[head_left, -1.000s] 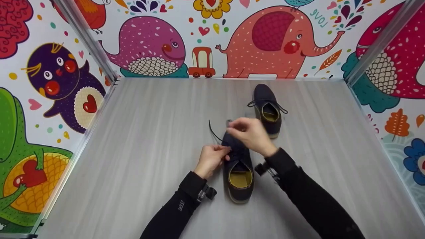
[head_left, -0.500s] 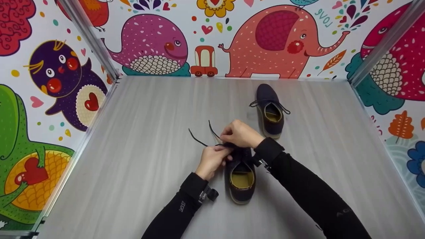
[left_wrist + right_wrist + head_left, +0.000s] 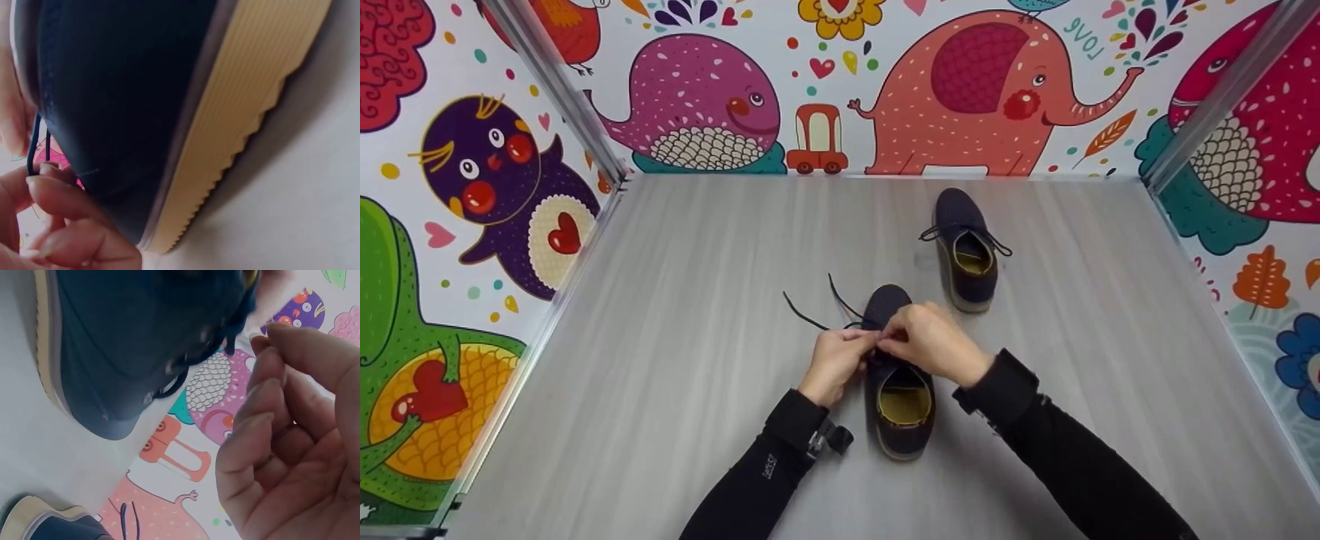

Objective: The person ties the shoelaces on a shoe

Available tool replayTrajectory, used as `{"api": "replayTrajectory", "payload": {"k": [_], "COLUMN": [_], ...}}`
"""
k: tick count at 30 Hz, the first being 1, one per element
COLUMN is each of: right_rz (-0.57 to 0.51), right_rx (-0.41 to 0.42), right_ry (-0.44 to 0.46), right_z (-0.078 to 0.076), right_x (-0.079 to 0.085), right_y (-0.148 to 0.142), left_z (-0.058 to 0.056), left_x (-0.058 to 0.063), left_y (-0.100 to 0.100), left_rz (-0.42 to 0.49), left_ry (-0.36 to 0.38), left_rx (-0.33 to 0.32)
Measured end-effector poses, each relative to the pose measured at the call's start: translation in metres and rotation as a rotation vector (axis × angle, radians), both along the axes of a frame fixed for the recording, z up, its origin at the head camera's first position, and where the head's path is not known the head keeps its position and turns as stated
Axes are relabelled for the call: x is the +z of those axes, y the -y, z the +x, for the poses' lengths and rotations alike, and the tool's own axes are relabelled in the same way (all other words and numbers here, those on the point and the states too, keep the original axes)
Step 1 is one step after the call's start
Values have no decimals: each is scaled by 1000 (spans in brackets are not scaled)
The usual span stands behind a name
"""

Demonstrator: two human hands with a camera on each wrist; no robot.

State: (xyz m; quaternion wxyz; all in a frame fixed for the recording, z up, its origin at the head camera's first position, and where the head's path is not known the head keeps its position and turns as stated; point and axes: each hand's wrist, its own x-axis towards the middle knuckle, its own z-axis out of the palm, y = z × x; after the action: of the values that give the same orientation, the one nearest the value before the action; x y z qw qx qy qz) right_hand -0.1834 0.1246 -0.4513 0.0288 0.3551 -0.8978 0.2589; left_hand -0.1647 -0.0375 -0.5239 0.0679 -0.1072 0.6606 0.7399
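Note:
A dark navy lace-up shoe (image 3: 887,301) with a yellow lining stands in the middle of the floor, toe pointing away. My left hand (image 3: 832,364) is at the left of its lacing, and in the left wrist view its thumb and fingertip pinch a dark shoelace (image 3: 32,147) against the shoe's side. Over the lacing, my right hand (image 3: 936,339) has its thumb and index finger pinched together, right at the left fingertips. The lace between the right fingertips is hidden. Two loose lace ends (image 3: 804,313) stick out leftward past the toe.
The matching shoe (image 3: 958,208), its lace tied in a bow, stands farther back on the right. Grey wood-look floor (image 3: 697,285) surrounds both shoes. Walls with printed cartoon animals, such as a coral elephant (image 3: 960,120), close off the back and sides.
My right hand came from above the toe down to the lace, then back toward the left fingertips, uncovering the toe. A second lace end now lies out to the left. My left hand barely moved.

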Motion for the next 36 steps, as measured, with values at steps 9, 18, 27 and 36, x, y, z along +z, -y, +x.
{"api": "replayTrajectory", "payload": {"k": [9,18,27,36], "right_rz": [111,18,-27,-110], "right_rx": [-100,-168,-235,-322], "right_ry": [-146,-90,58,180], "right_z": [26,23,21,11], "right_x": [-13,-17,-16,-18], "right_y": [10,9,6,0], "left_z": [2,-1,-10,2], "left_x": [1,1,2,13], "left_y": [-1,13,28,29], "left_rz": [27,-314,-720,-711], "left_ry": [-22,-187,-309,-356], "left_rx": [-12,22,-85,-92]}}
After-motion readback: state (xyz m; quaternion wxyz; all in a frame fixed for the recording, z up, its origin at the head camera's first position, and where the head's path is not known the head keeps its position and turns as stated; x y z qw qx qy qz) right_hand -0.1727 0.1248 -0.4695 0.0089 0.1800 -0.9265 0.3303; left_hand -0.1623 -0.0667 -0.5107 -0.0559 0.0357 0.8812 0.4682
